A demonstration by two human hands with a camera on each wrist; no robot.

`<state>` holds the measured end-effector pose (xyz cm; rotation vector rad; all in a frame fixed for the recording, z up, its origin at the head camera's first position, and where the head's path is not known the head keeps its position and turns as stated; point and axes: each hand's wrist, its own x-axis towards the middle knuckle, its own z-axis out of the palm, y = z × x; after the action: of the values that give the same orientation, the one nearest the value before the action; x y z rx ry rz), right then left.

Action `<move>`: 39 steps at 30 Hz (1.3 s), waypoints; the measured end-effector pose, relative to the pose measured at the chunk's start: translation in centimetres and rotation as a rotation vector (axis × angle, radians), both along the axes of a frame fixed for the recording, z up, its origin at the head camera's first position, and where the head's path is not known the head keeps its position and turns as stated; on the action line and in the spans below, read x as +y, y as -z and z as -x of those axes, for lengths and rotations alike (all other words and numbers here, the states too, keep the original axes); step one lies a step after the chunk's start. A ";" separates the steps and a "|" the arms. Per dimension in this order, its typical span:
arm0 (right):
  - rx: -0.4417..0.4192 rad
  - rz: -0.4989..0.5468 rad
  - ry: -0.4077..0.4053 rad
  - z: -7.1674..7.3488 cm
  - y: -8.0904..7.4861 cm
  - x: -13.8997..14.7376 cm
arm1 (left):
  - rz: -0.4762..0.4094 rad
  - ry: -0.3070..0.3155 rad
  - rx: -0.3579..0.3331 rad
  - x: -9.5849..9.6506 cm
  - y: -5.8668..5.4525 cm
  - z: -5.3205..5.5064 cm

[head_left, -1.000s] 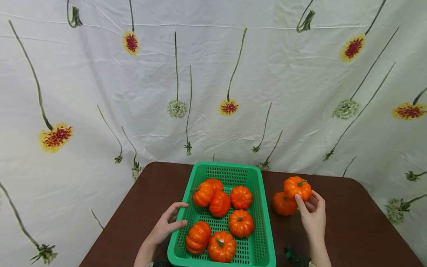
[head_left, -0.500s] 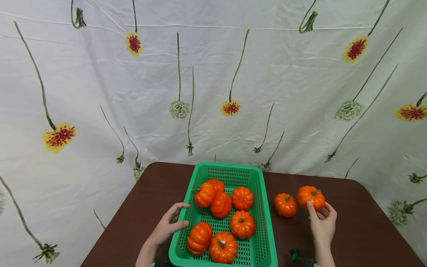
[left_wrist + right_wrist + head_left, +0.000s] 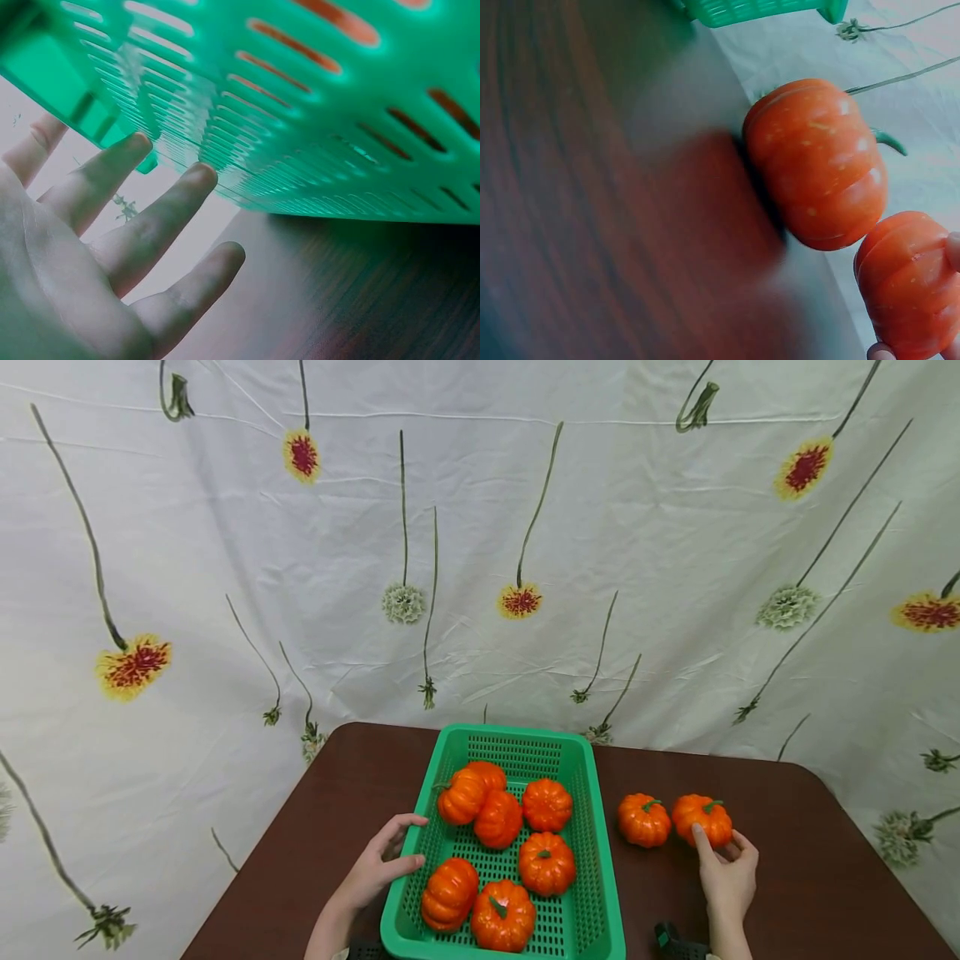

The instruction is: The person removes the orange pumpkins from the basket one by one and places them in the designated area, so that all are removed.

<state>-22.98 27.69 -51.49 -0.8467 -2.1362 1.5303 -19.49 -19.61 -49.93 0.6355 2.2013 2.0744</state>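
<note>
My right hand (image 3: 729,878) holds a small orange pumpkin (image 3: 702,818) with a green stem, low at the table on the right, thumb on the near side and fingers round its right side. Close to its left sits a second pumpkin (image 3: 643,820); in the right wrist view this pumpkin (image 3: 816,165) stands on the table beside the held pumpkin (image 3: 909,289). My left hand (image 3: 378,868) is at the left rim of a green plastic basket (image 3: 609,893). In the left wrist view its fingers (image 3: 161,225) stretch out along the slotted outer wall.
Several more pumpkins (image 3: 503,917) lie inside the basket, some heaped toward its back left. The dark brown table (image 3: 810,860) has rounded back corners. Behind it hangs a pale cloth (image 3: 480,527) printed with flowers.
My right hand has carried the pumpkin right and down, from overlapping the second pumpkin to a spot beside it at the table. The left hand stays at the basket rim.
</note>
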 end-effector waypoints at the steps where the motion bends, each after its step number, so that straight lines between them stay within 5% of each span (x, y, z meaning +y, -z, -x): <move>1: -0.014 -0.002 -0.004 -0.2 -0.3 -0.2 | 0.000 -0.001 0.001 0.0 0.0 0.0; 19: -0.118 -0.092 -0.084 -0.3 0.1 0.1 | 0.016 -0.012 0.003 0.0 0.1 0.1; 29: -0.193 -0.227 -0.161 -0.5 -1.2 0.4 | 0.002 -0.001 0.004 -0.1 0.2 0.1; 39: 0.028 -0.258 -0.082 -1.2 -4.4 -0.5 | 0.026 -0.020 -0.004 -0.1 0.1 0.1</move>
<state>-21.73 27.20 -47.05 -0.6527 -2.3085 1.2582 -19.55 -19.71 -50.04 0.6097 2.2381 2.0509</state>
